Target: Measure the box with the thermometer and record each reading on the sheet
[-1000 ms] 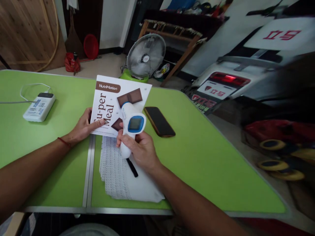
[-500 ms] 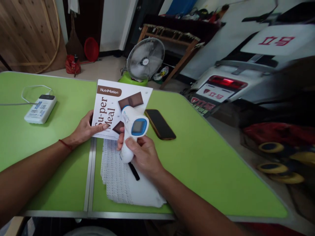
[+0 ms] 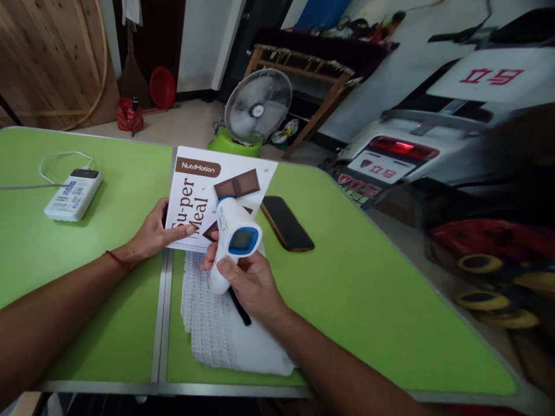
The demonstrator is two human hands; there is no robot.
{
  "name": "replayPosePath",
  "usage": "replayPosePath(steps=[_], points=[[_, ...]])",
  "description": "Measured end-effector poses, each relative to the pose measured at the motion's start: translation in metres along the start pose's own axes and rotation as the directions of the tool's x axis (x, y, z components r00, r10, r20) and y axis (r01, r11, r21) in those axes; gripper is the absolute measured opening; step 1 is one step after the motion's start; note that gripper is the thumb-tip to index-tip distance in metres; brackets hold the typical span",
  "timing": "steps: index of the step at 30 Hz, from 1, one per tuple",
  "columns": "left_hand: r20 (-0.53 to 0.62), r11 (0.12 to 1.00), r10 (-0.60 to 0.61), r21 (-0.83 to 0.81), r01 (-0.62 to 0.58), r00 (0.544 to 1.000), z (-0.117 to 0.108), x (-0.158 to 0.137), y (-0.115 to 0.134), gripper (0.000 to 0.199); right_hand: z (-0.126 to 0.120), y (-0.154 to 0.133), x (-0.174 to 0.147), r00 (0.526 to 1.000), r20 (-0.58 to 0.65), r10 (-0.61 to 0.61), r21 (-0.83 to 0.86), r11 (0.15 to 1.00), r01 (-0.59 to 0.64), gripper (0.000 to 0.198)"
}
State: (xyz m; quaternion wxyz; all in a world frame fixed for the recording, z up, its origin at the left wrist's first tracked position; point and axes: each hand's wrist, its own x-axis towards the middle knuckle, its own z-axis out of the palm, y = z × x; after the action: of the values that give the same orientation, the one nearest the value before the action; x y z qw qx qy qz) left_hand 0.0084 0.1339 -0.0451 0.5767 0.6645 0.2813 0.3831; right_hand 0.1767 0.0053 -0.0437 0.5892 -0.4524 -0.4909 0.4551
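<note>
My left hand (image 3: 162,230) grips the lower left edge of a white box (image 3: 255,179) printed "NutriMotion Su-per Meal", thumb across its front. The box is tilted up toward me above the table. In my right hand (image 3: 251,277) is a white and blue infrared thermometer (image 3: 232,231), its small screen (image 3: 243,240) facing me and its head in front of the box. Whether the thermometer touches the box I cannot tell. Under both hands lie printed white sheets (image 3: 221,341) with a black pen (image 3: 239,307) on them.
A phone (image 3: 287,224) lies on the green table (image 3: 368,306), right of the box. At the left is a white power bank (image 3: 73,196) with a cable. Beyond the table stand a fan (image 3: 259,108) and a red basin (image 3: 162,88); a scooter (image 3: 399,150) is at the right.
The thermometer has tipped slightly and its screen looks darker. Box and hands sit a little lower and further right in view, partly because the whole view has shifted.
</note>
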Motion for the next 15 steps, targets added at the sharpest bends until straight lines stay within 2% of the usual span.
replayPosePath(steps=[15], points=[[0.019, 1.0, -0.011, -0.021, 0.012, 1.0, -0.0015, -0.0004, -0.0005, 0.067, 0.0021, 0.0009, 0.0021, 1.0, 0.012, 0.004, 0.055, 0.998, -0.005, 0.036]])
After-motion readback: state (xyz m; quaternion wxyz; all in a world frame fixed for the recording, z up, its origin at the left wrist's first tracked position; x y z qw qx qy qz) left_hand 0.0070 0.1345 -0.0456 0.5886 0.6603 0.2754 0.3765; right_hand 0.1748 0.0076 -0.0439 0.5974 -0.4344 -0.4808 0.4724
